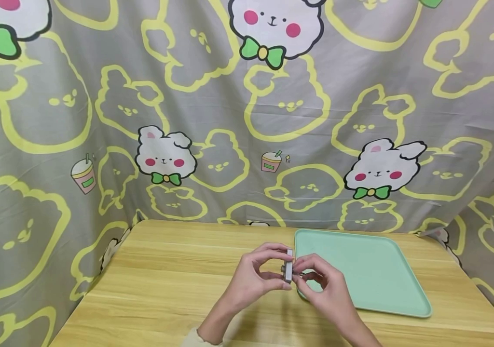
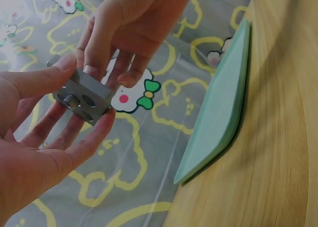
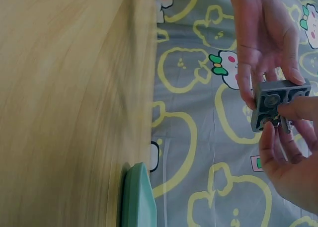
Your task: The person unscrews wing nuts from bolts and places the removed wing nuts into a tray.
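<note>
My left hand [image 1: 249, 279] holds a small grey square block [image 1: 289, 266] by its edges, thumb on one side and fingers on the other, raised over the table. In the left wrist view the block's face [image 2: 89, 95] has round holes, and a short metal stub [image 2: 72, 103] sticks out of one. The right wrist view shows the hollow, ribbed back of the block [image 3: 273, 99]. There my right hand [image 1: 327, 289] pinches a thin threaded screw [image 3: 286, 124] between thumb and fingers, right at the block. Part of the screw is hidden by the fingertips.
A mint-green tray [image 1: 373, 270] with a raised rim lies on the wooden table [image 1: 164, 284], to the right of and partly behind the hands. A grey curtain [image 1: 212, 111] with cartoon prints hangs behind the table and along its sides.
</note>
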A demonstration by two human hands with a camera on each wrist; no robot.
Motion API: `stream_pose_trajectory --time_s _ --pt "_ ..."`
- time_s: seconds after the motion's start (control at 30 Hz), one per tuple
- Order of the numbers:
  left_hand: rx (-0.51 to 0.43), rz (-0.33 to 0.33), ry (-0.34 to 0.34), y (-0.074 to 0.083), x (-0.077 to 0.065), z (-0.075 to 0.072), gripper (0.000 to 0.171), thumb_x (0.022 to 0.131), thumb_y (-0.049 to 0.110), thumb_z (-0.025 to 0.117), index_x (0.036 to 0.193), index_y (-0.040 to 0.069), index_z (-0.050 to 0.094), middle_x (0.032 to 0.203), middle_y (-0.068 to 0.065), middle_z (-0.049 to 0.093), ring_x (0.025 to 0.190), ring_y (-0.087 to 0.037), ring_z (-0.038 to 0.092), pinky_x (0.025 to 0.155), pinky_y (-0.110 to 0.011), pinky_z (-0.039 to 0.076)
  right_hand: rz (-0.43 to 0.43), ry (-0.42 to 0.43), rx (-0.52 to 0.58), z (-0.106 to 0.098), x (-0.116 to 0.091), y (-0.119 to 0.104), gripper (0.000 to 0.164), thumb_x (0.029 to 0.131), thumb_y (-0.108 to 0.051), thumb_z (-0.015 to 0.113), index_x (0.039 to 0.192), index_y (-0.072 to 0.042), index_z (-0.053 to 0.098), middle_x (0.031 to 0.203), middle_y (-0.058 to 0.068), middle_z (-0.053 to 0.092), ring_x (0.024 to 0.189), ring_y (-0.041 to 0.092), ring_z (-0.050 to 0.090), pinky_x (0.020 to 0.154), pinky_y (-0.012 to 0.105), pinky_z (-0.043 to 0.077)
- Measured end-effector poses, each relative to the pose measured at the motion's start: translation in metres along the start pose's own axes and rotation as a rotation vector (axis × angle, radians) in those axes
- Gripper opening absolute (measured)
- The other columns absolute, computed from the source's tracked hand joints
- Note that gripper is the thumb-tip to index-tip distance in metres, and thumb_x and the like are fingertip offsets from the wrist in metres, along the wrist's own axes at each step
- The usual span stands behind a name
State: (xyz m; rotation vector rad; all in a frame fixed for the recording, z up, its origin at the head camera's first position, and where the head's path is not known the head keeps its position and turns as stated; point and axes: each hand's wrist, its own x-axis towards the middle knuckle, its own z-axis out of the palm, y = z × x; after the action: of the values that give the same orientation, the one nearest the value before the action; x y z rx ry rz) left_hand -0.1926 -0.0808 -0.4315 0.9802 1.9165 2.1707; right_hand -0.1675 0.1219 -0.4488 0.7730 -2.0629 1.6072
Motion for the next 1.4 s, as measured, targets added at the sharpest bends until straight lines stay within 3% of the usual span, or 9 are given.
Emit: stream_pose_trajectory --time_s 0.13,0.23,0.33,0.47,0.63,0.83,1.03,1.2,1.4 --pt "-0.028 -0.004 -0.005 0.0 0.0 -0.001 0.045 0.079 -0.008 0.084 0.121 -0.005 0.07 0.136 -0.016 0.057 0.126 -0.029 0.057 0.09 -0.046 0.063 -0.205 0.008 -0.126 0.001 0.0 0.006 0.042 0.076 0.021 0.077 0.096 -0.015 0.069 0.104 0.002 0.068 0.093 0.016 0.067 0.075 0.021 0.061" --pt "-0.054 -0.009 -0.001 0.001 0.0 -0.002 0.045 0.079 -0.007 0.085 0.121 -0.003 0.071 0.135 -0.016 0.057 0.126 -0.03 0.057 0.09 -0.047 0.063 -0.339 0.033 -0.209 0.002 0.001 0.01 0.038 0.076 0.017 0.076 0.095 -0.014 0.069 0.104 0.003 0.067 0.092 0.017 0.066 0.083 0.016 0.058" --pt "-0.07 -0.005 0.001 0.001 0.0 -0.002 0.045 0.078 -0.007 0.086 0.121 -0.002 0.071 0.135 -0.017 0.057 0.126 -0.031 0.057 0.089 -0.049 0.063 -0.387 0.043 -0.225 0.004 0.001 0.013 0.028 0.08 0.011 0.074 0.095 -0.012 0.069 0.103 0.005 0.067 0.092 0.018 0.066 0.089 0.015 0.055" --pt "-0.065 -0.004 0.005 0.001 -0.001 -0.003 0.045 0.078 -0.01 0.084 0.121 -0.003 0.071 0.136 -0.018 0.057 0.125 -0.03 0.057 0.089 -0.049 0.063 -0.36 0.036 -0.227 0.004 0.001 0.011 0.033 0.078 0.013 0.076 0.097 -0.014 0.07 0.105 0.003 0.067 0.092 0.016 0.065 0.086 0.014 0.056" --pt "-0.035 0.001 0.029 0.0 0.0 -0.005 0.048 0.077 -0.016 0.082 0.121 -0.005 0.07 0.136 -0.018 0.057 0.124 -0.029 0.058 0.089 -0.047 0.063 -0.189 -0.004 -0.1 0.001 0.001 0.005 0.037 0.078 0.015 0.08 0.101 -0.012 0.069 0.108 0.008 0.067 0.096 0.017 0.066 0.084 0.022 0.061" --pt "-0.001 -0.002 0.047 0.002 0.001 -0.004 0.046 0.077 -0.012 0.084 0.12 -0.004 0.071 0.135 -0.016 0.058 0.123 -0.028 0.059 0.088 -0.046 0.063 0.211 0.035 0.122 -0.005 0.002 0.0 0.012 0.096 0.002 0.069 0.108 0.0 0.066 0.11 0.019 0.066 0.101 0.022 0.071 0.083 0.035 0.065" --pt "0.084 0.006 0.03 0.003 0.0 0.001 0.043 0.077 -0.007 0.086 0.117 0.002 0.074 0.135 -0.008 0.059 0.123 -0.027 0.058 0.086 -0.044 0.064 0.554 0.034 0.22 -0.009 0.006 -0.003 0.029 0.101 -0.019 0.068 0.118 0.004 0.067 0.112 0.02 0.071 0.091 0.027 0.074 0.077 0.044 0.066" --pt "0.134 0.012 0.021 0.003 -0.001 0.004 0.042 0.078 -0.002 0.087 0.118 0.005 0.075 0.135 -0.004 0.06 0.123 -0.026 0.058 0.087 -0.042 0.064 0.657 -0.016 0.309 -0.011 0.006 -0.002 0.036 0.1 -0.019 0.069 0.123 0.008 0.065 0.113 0.019 0.072 0.095 0.027 0.073 0.083 0.047 0.065" --pt "0.142 0.003 0.018 0.003 -0.002 0.006 0.043 0.078 -0.005 0.086 0.118 0.005 0.075 0.134 -0.002 0.06 0.123 -0.026 0.058 0.087 -0.041 0.064 0.649 -0.077 0.341 -0.013 0.004 -0.002 0.037 0.1 -0.013 0.068 0.127 0.012 0.061 0.113 0.018 0.072 0.094 0.022 0.072 0.083 0.038 0.065"
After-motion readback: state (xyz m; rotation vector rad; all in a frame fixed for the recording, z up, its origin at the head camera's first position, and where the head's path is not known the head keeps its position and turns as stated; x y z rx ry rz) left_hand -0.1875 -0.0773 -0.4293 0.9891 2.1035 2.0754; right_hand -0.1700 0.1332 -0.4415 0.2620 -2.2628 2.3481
